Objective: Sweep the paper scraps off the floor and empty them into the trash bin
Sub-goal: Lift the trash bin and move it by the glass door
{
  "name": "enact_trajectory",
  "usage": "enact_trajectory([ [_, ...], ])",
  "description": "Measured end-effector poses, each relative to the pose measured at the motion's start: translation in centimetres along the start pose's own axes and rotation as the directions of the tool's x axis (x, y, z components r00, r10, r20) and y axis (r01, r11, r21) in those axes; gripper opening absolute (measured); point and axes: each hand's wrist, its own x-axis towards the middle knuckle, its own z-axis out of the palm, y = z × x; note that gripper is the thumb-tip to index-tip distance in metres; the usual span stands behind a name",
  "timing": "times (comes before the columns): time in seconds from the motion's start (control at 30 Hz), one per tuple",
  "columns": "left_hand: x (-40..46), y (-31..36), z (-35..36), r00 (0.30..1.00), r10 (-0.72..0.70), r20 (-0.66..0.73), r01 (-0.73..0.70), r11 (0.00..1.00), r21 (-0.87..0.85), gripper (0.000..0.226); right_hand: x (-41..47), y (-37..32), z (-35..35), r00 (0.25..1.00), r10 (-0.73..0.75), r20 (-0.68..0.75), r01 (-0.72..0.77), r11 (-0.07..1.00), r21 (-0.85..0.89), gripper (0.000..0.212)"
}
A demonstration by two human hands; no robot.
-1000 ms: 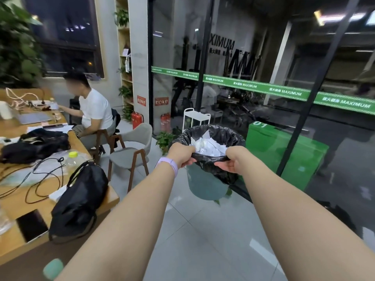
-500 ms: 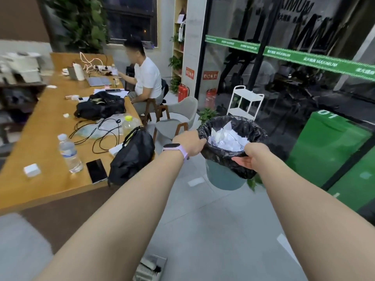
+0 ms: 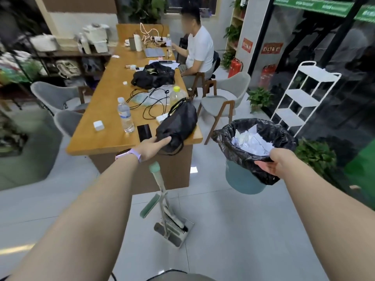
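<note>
Pale floor tiles fill this office corner, with a long wooden table to the left and dark glass walls to the right. On the table's near right corner slumps a black backpack, with a water bottle and a dark phone just beside it. A seated person works at the table's far end.

Right of the table's near end, a teal trash bin with a black liner appears to hang clear of the floor. White paper scraps lie heaped inside it. The right hand grips the bin's near rim, fingers curled over the liner. The left hand reaches out, fingers straight, holding nothing, just in front of the backpack.

Below it, an upright dustpan with a broom stands on the tiles.

The scraps look emptied already. Setting the bin down level, rim kept upright, should stop paper spilling back out.
</note>
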Motion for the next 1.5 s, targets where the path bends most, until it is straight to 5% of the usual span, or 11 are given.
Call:
enact_trajectory([
  [0.17, -1.4, -4.0, 3.2, 1.0, -0.01, 0.005, 0.01, 0.997, -0.074, 0.119, 0.9, 2.5, 0.3, 1.0, 0.006, 0.006, -0.006, 0.998, -0.057, 0.016],
  [0.3, -2.8, -5.1, 5.6, 0.958, 0.013, -0.285, -0.055, 0.988, -0.141, 0.092, 1.5, 4.8, -0.1, 0.999, 0.039, -0.008, -0.039, 0.998, -0.05, 0.015],
  [0.4, -3.6, -5.9, 7.5, 0.938, -0.038, -0.343, -0.046, 0.972, -0.231, 0.092, 1.8, 6.8, -0.5, 0.999, 0.045, -0.026, -0.046, 0.999, -0.029, 0.018],
  [0.47, -3.3, -7.1, 9.0, 0.941, -0.097, -0.324, 0.017, 0.97, -0.241, 0.092, 2.2, 8.0, -0.9, 0.998, 0.051, -0.049, -0.052, 0.998, -0.035, 0.022],
  [0.6, -2.0, -10.2, 12.3, 0.934, -0.286, -0.212, 0.305, 0.951, 0.06, 0.082, 2.7, 10.1, -1.5, 0.993, 0.077, -0.085, -0.08, 0.996, -0.035, 0.021],
  [0.73, 0.2, -11.8, 14.8, 0.895, -0.438, -0.083, 0.446, 0.88, 0.163, 0.063, 3.8, 11.7, -1.7, 0.991, 0.094, -0.098, -0.095, 0.995, -0.012, 0.023],
  [0.9, 3.4, -13.5, 17.1, 0.91, -0.414, 0.02, 0.388, 0.869, 0.306, 0.041, 5.6, 13.0, -1.9, 0.984, 0.106, -0.141, -0.104, 0.994, 0.023, 0.027],
  [1.03, 4.0, -13.5, 17.5, 0.912, -0.41, -0.025, 0.399, 0.868, 0.296, 0.021, 6.7, 13.7, -1.5, 0.977, 0.134, -0.166, -0.13, 0.991, 0.033, 0.027],
  [1.17, 6.4, -14.0, 18.8, 0.897, -0.433, 0.091, 0.398, 0.878, 0.265, 0.007, 7.3, 14.9, -1.1, 0.965, 0.189, -0.183, -0.181, 0.982, 0.063, 0.024],
  [1.33, 7.2, -9.8, 21.3, 0.917, -0.366, 0.159, 0.333, 0.922, 0.2, 0.031, 7.7, 16.3, -2.7, 0.94, 0.233, -0.247, -0.204, 0.969, 0.139, 0.032],
  [1.5, 10.3, -3.3, 23.6, 0.939, -0.273, 0.211, 0.219, 0.944, 0.247, 0.024, 6.7, 16.7, -7.3, 0.9, 0.27, -0.343, -0.18, 0.945, 0.273, 0.034],
])
